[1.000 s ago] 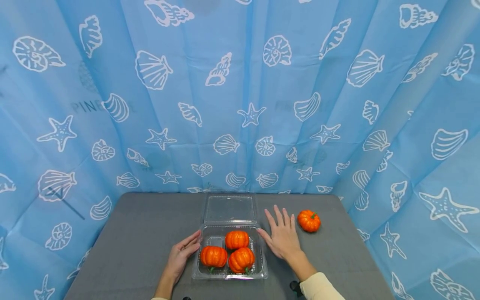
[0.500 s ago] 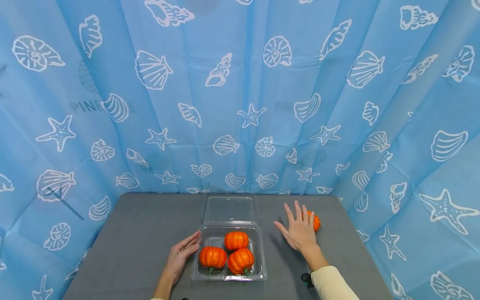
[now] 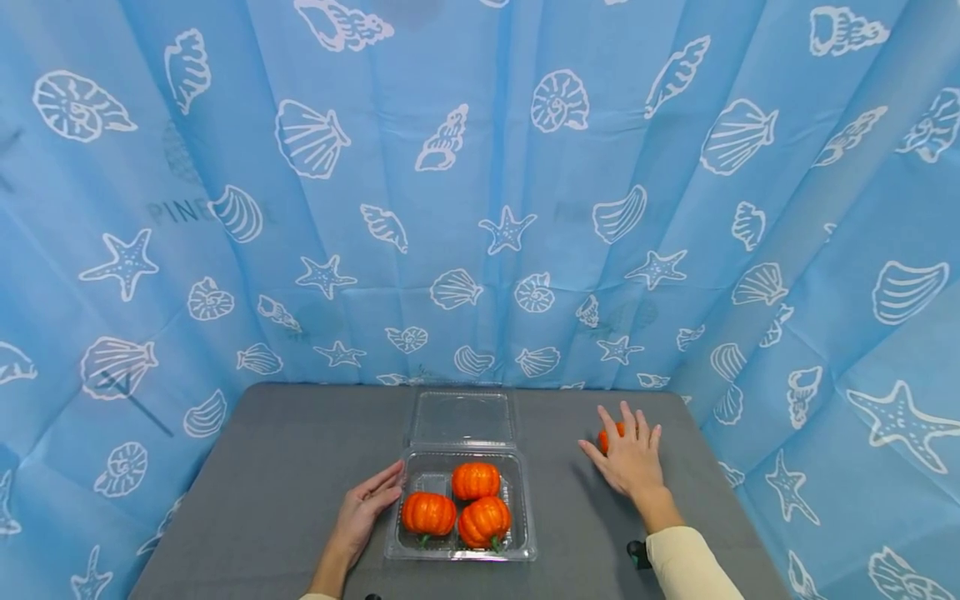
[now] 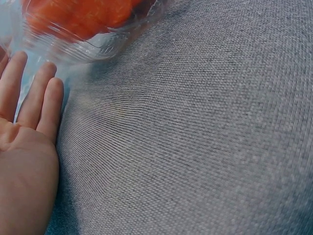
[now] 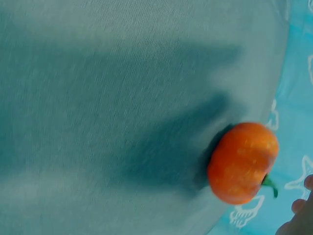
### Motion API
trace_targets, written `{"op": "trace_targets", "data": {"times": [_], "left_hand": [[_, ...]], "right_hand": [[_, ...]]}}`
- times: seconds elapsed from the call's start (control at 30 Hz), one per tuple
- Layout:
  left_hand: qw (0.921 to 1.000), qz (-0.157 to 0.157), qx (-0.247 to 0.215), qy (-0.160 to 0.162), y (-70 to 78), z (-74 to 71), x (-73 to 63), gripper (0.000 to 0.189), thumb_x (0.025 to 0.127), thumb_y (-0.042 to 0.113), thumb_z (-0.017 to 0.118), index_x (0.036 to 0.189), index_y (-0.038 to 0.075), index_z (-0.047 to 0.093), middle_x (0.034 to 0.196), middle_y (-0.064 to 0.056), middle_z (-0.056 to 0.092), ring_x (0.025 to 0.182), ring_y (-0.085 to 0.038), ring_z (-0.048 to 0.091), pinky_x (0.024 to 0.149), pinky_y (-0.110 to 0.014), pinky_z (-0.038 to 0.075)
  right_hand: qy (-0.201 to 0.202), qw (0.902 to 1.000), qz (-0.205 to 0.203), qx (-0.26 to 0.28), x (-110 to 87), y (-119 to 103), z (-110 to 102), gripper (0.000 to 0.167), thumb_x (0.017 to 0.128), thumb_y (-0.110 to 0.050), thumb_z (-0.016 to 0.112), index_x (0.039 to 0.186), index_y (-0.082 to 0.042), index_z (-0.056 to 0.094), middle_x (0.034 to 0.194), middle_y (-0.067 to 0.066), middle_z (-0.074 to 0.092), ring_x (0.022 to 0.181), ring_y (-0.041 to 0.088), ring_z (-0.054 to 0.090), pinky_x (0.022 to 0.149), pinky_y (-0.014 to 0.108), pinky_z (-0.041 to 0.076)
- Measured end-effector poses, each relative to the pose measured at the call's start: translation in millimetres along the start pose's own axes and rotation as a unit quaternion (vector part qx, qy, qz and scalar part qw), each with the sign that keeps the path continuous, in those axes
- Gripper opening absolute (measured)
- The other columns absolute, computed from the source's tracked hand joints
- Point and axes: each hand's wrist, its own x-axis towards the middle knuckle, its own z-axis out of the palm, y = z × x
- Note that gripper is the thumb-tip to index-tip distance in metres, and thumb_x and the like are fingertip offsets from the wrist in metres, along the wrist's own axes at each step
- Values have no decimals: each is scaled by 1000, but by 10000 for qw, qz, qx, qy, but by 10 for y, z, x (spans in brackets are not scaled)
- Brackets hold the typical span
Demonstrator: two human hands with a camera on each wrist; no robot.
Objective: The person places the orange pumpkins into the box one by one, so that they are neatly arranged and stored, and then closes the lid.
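A clear plastic clamshell container (image 3: 525, 508) lies with its lid (image 3: 462, 417) folded back, holding three small orange pumpkins (image 3: 476, 481). Along its left side is my left hand (image 3: 360, 512), fingers straight and fingertips right at the rim; the left wrist view shows this hand (image 4: 29, 142) palm up beside the container's wall (image 4: 93, 54). On the right, my right hand (image 3: 633, 458) hovers with fingers spread over another small pumpkin (image 3: 609, 437), covering most of it in the head view. In the right wrist view that pumpkin (image 5: 243, 164) rests on the cloth, green stem out, fingertips (image 5: 299, 205) apart from it.
A grey cloth-covered table (image 3: 277, 483) stretches under everything. Blue curtains (image 3: 465, 208) with white seashell prints hang behind it and along both sides.
My right hand has moved right, from beside the container to over the separate pumpkin. The left hand stays at the container's left side. The head view has shifted slightly.
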Motion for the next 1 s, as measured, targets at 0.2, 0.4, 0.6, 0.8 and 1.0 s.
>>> {"op": "trace_targets", "data": {"times": [0.2, 0.4, 0.6, 0.8, 1.0], "left_hand": [[10000, -56, -10, 39, -6, 2, 1, 52, 93, 8, 69, 143, 1, 57, 149, -17, 55, 115, 3, 66, 93, -13, 53], [10000, -2, -89, -32, -15, -1, 15, 51, 94, 7, 69, 143, 0, 58, 149, -18, 55, 115, 1, 67, 94, -13, 53], [9999, 59, -156, 8, -21, -7, 23, 51, 93, 5, 69, 142, -2, 58, 148, -19, 55, 113, 2, 68, 94, -13, 53], [9998, 113, -158, -44, -9, -15, 21, 51, 94, 4, 68, 143, -2, 57, 148, -20, 55, 114, 1, 68, 94, -13, 53], [9999, 20, -164, -32, -11, -20, 8, 50, 94, 5, 68, 142, 0, 58, 148, -17, 56, 115, 2, 67, 94, -13, 53]], "right_hand": [[-246, 9995, 217, 21, 5, 187, -16, 88, 96, -64, 56, 161, -11, 29, 164, 32, 17, 147, 59, 15, 117, 80, 7], [-404, 9980, 297, 375, -12, 328, -12, 83, 101, -46, 59, 160, -1, 21, 160, 38, 19, 145, 59, 18, 118, 76, 12], [-557, 9949, 573, 608, -32, 428, 6, 81, 105, -43, 51, 159, 6, 15, 158, 40, 21, 141, 62, 21, 118, 72, 22], [-914, 9876, 975, 825, -20, 466, 24, 80, 108, -44, 43, 158, 10, 12, 154, 43, 24, 140, 63, 22, 120, 70, 20], [-1060, 9833, 1076, 1011, -16, 456, 69, 69, 109, -31, 40, 154, 15, 15, 152, 45, 27, 141, 60, 26, 121, 67, 19]]}}
